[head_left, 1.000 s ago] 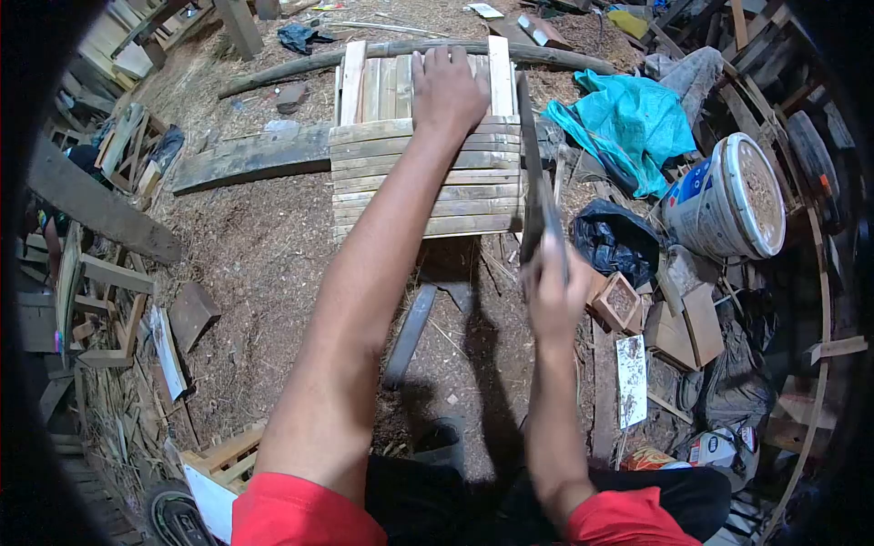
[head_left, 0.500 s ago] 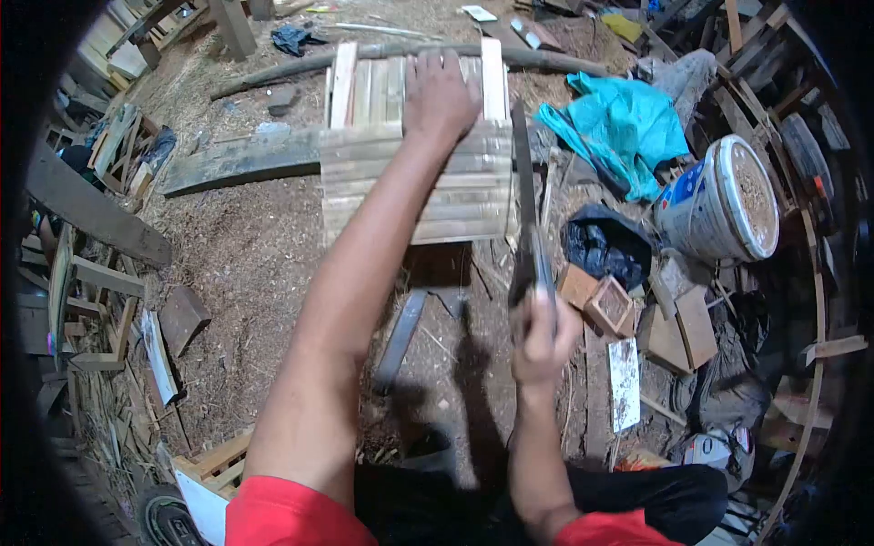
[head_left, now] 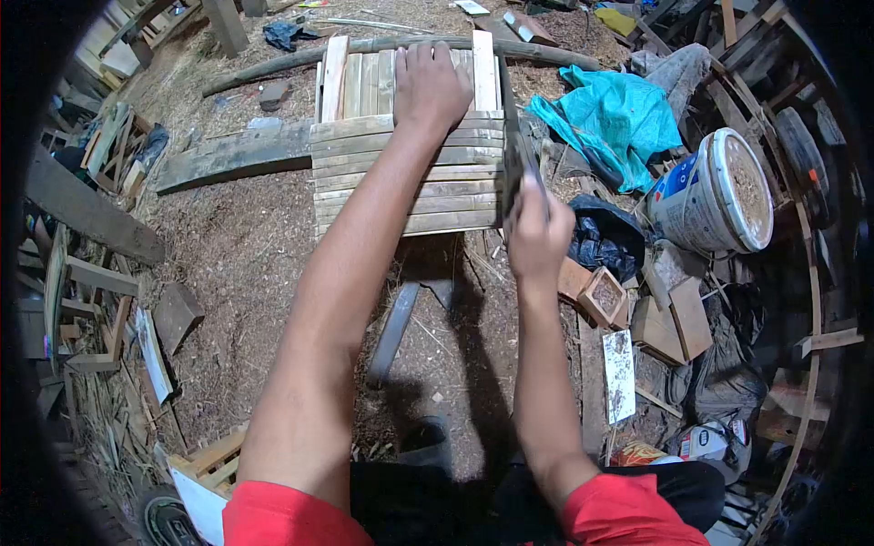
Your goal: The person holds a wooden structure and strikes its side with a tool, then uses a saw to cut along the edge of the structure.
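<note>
A wooden structure covered in bamboo-like slats stands in front of me, with two pale wooden strips at its far part. My left hand lies flat on the far slats between these strips, fingers stretched forward. Wrapped round the handle of a handsaw is my right hand, beside the near right corner of the slats. The saw's dark blade points away from me, running along the right edge where the slat ends are.
A long plank lies left of the slats and a pole crosses behind them. On the right are a teal plastic sheet, a white bucket filled with shavings, a black bag and wood blocks.
My right hand has pushed forward with the saw, so the blade now reaches further along the right edge. My left hand keeps its place on the slats.
</note>
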The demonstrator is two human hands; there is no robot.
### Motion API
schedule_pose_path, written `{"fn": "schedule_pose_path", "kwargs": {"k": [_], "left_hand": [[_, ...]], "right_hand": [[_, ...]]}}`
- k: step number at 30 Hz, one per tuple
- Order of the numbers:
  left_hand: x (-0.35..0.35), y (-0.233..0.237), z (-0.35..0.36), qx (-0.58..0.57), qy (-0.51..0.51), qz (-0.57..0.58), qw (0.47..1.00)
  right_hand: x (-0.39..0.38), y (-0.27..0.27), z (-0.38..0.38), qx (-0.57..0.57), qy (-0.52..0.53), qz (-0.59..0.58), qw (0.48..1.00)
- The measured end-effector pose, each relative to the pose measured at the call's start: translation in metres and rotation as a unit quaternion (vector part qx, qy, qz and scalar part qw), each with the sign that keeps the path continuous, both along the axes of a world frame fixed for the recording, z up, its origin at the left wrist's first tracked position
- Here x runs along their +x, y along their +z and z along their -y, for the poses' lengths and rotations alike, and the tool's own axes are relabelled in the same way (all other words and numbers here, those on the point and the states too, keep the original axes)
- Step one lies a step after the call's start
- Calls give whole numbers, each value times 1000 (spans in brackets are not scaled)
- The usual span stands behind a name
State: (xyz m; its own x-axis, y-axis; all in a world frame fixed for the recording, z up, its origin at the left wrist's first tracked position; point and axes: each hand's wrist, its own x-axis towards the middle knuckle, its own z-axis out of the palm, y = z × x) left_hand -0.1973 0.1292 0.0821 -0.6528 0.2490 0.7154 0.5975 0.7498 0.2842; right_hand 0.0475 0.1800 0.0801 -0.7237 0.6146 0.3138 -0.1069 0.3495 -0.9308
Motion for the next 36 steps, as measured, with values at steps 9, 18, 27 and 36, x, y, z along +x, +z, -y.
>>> {"fn": "schedule_pose_path", "kwargs": {"k": [9,18,27,36], "left_hand": [[6,0,-5,0,-14,27,1000],[-11,2,-7,6,19,-35,999],[-1,-2,-4,5,3,-4,1000],[-2,3,-2,-4,-1,-13,1000]], "right_hand": [[55,-20,23,-55,9,-10,998],[76,-26,29,-26,0,-24,999],[64,-16,29,-31,-2,15,999],[-4,8,-3,17,-12,44,999]]}}
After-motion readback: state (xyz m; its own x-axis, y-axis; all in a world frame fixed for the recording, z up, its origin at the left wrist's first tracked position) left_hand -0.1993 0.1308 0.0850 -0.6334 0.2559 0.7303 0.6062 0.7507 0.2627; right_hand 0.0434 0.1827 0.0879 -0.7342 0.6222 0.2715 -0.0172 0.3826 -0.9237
